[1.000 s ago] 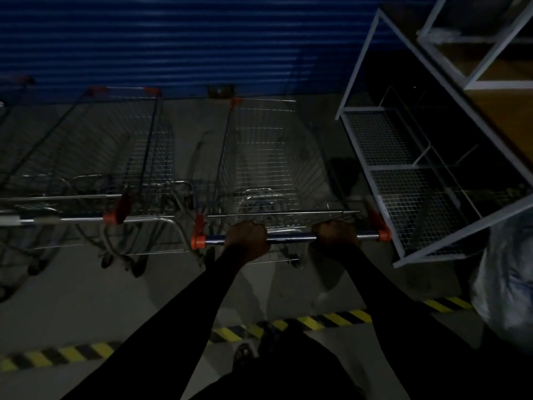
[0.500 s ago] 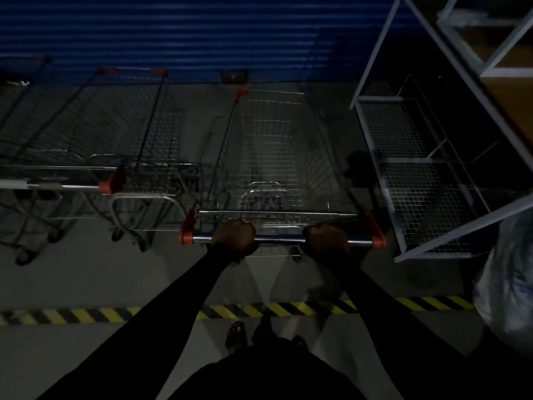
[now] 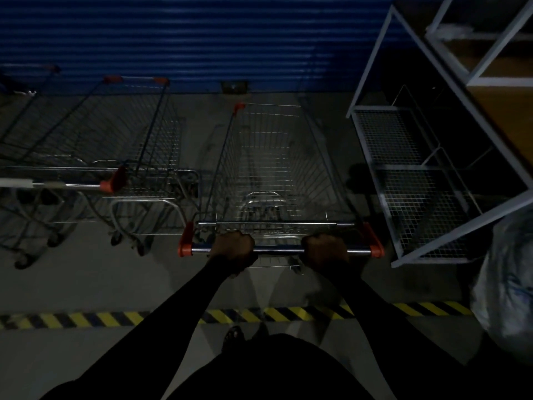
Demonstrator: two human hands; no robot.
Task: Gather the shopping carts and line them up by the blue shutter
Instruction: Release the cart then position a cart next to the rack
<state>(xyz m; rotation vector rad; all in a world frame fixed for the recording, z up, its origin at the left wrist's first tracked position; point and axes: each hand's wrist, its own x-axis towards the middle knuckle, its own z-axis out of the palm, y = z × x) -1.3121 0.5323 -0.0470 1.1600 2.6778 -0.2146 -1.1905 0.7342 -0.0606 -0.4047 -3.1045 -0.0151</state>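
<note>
A wire shopping cart (image 3: 268, 168) with red handle ends stands straight in front of me, its nose pointing at the blue shutter (image 3: 184, 39). My left hand (image 3: 233, 248) and my right hand (image 3: 324, 249) both grip its chrome handle bar (image 3: 278, 250). To the left a second cart (image 3: 135, 157) is parked facing the shutter, and a third cart (image 3: 26, 131) shows partly at the left edge. The scene is dim.
A grey metal rack with mesh shelves (image 3: 409, 180) stands close on the right of my cart. A pale plastic-wrapped bundle (image 3: 507, 272) lies at the right edge. Yellow-black hazard tape (image 3: 288, 314) crosses the concrete floor behind the cart. A small plate (image 3: 234, 86) sits at the shutter's base.
The cart I hold has rolled forward toward the shutter, and its handle now sits nearer the line of the parked carts. Both hands keep their grip.
</note>
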